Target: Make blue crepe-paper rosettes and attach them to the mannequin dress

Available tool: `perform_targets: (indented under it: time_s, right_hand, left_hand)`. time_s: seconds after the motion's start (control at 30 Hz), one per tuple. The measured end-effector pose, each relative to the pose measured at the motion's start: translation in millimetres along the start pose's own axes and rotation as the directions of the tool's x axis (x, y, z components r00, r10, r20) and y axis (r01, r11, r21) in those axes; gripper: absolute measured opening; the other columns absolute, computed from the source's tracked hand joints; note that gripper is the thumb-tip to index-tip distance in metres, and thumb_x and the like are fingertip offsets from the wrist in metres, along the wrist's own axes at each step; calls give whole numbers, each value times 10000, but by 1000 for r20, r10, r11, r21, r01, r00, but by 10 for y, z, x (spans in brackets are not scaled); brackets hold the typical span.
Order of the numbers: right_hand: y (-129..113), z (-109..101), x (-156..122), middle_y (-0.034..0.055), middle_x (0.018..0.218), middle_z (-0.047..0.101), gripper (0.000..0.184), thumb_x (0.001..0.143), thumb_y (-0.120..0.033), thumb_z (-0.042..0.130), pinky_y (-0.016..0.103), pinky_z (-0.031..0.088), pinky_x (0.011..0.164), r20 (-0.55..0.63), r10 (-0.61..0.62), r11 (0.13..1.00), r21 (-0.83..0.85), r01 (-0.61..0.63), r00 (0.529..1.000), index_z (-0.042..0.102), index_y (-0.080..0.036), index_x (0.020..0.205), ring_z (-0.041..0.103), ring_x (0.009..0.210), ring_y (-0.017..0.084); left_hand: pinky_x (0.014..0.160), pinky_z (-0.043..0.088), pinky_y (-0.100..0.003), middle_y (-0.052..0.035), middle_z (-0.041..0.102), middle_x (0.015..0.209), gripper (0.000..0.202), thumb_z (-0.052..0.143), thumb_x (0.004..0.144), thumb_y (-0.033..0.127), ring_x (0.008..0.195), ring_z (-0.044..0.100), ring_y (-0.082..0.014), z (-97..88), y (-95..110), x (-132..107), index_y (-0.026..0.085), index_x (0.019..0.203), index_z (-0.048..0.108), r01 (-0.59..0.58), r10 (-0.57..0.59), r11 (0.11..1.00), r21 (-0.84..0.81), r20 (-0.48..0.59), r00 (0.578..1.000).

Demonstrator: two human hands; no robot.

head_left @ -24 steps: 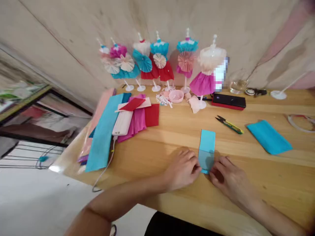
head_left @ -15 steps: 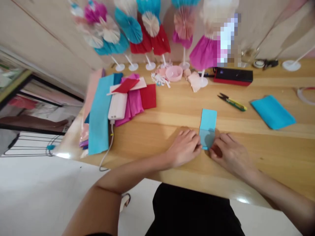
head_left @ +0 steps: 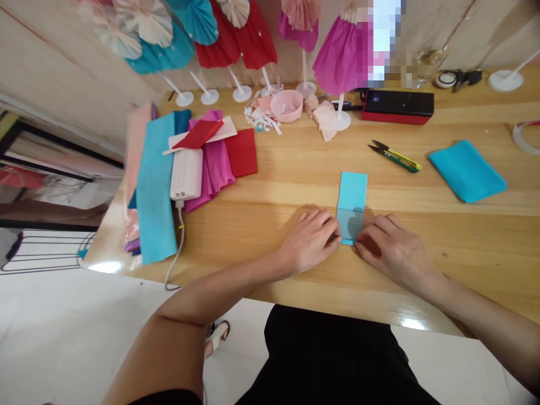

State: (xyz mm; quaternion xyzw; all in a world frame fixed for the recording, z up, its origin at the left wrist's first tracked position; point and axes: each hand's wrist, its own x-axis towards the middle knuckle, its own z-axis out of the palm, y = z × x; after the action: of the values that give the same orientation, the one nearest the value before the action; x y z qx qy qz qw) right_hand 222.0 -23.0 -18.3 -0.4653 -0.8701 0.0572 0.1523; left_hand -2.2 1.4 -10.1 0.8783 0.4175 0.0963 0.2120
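A small light-blue paper strip [head_left: 353, 191] lies flat on the table between my hands. Its near half looks greyer, and a narrow bright fold runs along the bottom edge. My left hand [head_left: 311, 239] has its fingers curled together at the strip's lower left edge. At the lower right corner, my right hand [head_left: 390, 247] pinches the paper between thumb and fingers. Both fingertips partly cover the strip's sides. Beyond my right hand lie yellow-and-green thread snips [head_left: 395, 156] and a folded blue piece [head_left: 467, 170].
To the left, a white power bank [head_left: 186, 173] with a cable rests among coloured paper sheets [head_left: 157, 191]. Along the wall stand paper dresses [head_left: 255, 42] on white stands, a pink bowl [head_left: 287, 106] beside paper scraps, and a black-and-red box [head_left: 397, 107]. The wooden table's [head_left: 253, 281] front edge runs before me.
The camera view has shifted, so the table things sit higher in the picture. My hands stay at the lower end of the blue strip, with little visible change in grip.
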Motion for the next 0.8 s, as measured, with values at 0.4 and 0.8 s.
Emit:
perform_targets:
  time_s: [0.4,0.8]
  right_hand:
    - [43,25,-13,75,890,618,124,885,-280,591,320,465,712,16,-84,996,20,84,996,603,-169,830,547,843,212]
    - [72,59,-22,50,862,635,44,876,-226,603,311,435,707,-39,-243,969,-58,241,969,618,-186,867,519,795,191]
  left_hand:
    - [884,390,-353,-56,597,1030,276,464,955,410,992,496,-195,51,-92,-10,192,1022,620,-156,151,986,-66,-84,985]
    - [897,374,-347,-61,602,1046,256,468,958,376,1019,505,-196,71,-99,-6,194,1041,628,-171,169,984,-45,-54,984]
